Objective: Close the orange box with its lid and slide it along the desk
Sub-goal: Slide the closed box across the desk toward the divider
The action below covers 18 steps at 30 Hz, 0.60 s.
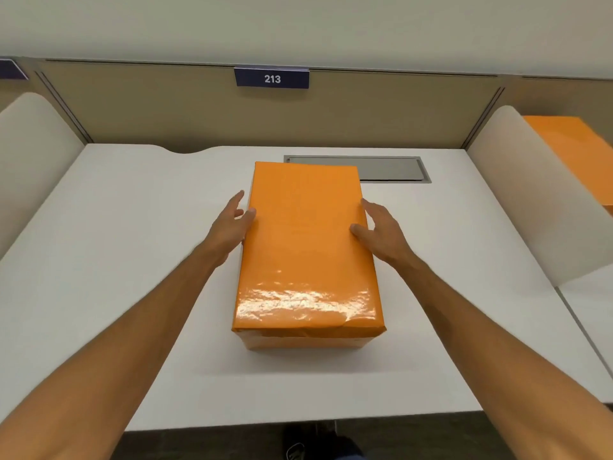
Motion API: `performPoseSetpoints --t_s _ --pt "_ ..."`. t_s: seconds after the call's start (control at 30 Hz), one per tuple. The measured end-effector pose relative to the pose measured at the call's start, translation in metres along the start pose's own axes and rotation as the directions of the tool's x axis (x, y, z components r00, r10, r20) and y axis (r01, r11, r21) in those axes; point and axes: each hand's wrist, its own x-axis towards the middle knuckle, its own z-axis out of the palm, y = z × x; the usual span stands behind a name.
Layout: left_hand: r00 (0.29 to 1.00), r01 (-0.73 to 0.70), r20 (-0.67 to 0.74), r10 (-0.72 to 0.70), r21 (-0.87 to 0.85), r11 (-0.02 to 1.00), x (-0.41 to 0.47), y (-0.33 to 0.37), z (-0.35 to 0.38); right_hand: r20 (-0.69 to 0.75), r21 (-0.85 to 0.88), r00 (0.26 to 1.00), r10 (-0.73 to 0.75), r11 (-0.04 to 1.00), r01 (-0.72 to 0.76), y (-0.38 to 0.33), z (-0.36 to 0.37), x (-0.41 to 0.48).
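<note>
A: What can't you make out?

B: At the far left a dark sign point(11, 69) is cut off by the picture edge. The lower part of the orange box point(300, 343) shows only as a thin strip under the lid point(306, 247), so its sides are mostly hidden. Part of the grey hatch point(391, 169) in the desk point(116, 244) lies behind the lid's far corner. At the right, a second orange thing point(577, 154) sits beyond the divider point(530, 207) and is partly hidden by it; I cannot tell what it is. A dark shoe point(298, 449) at the bottom edge is barely visible.

A: And the hands?

B: The left hand point(232, 224) has its fingers spread and loose, thumb tip touching the lid's left edge, the other fingers down beside the box's side. The right hand point(378, 230) is likewise open, thumb resting on the lid's top near its right edge, fingers along that side. Neither is closed round anything.

A: Where's the box?

B: Mid-desk, lid on, lengthwise away from the person, below the sign reading 213 point(272, 78).

A: Counts?

B: Two hands, one lidded box, one hatch, two dividers, two signs.
</note>
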Motion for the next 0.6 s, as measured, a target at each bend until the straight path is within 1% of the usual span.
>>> performPoseSetpoints --t_s 0.07,0.1,0.2,0.23,0.3,0.4,0.47,0.6 --pt "1.000 -0.018 -0.004 0.018 0.006 1.000 0.017 0.010 0.001 0.014 -0.048 0.999 -0.050 0.998 0.051 -0.004 -0.003 0.021" --pt "1.000 0.015 -0.009 -0.016 -0.029 0.999 0.027 0.015 0.001 0.017 -0.035 0.999 -0.045 0.998 0.045 -0.006 -0.004 0.032" --pt "0.979 0.204 0.022 -0.204 -0.168 0.964 0.055 0.024 0.002 0.012 0.026 1.000 -0.013 1.000 0.013 -0.010 -0.005 0.064" --pt "0.968 0.251 0.036 -0.248 -0.193 0.949 0.063 0.026 0.003 0.010 0.004 1.000 -0.015 1.000 0.015 -0.010 -0.004 0.073" --pt "0.955 0.295 0.024 -0.297 -0.216 0.931 0.076 0.028 0.005 0.007 -0.053 1.000 -0.028 0.998 0.028 -0.008 -0.003 0.090" --pt "0.948 0.306 -0.015 -0.318 -0.235 0.923 0.088 0.026 0.005 -0.025 -0.045 0.998 -0.058 0.997 0.056 -0.003 0.003 0.101" --pt "0.947 0.296 -0.053 -0.318 -0.249 0.922 0.092 0.021 0.006 -0.042 -0.034 0.998 -0.048 0.998 0.047 0.002 0.006 0.102" --pt "0.954 0.198 -0.189 -0.233 -0.190 0.962 0.093 0.010 0.013 -0.051 -0.056 0.999 0.002 0.998 -0.005 0.005 0.014 0.105"
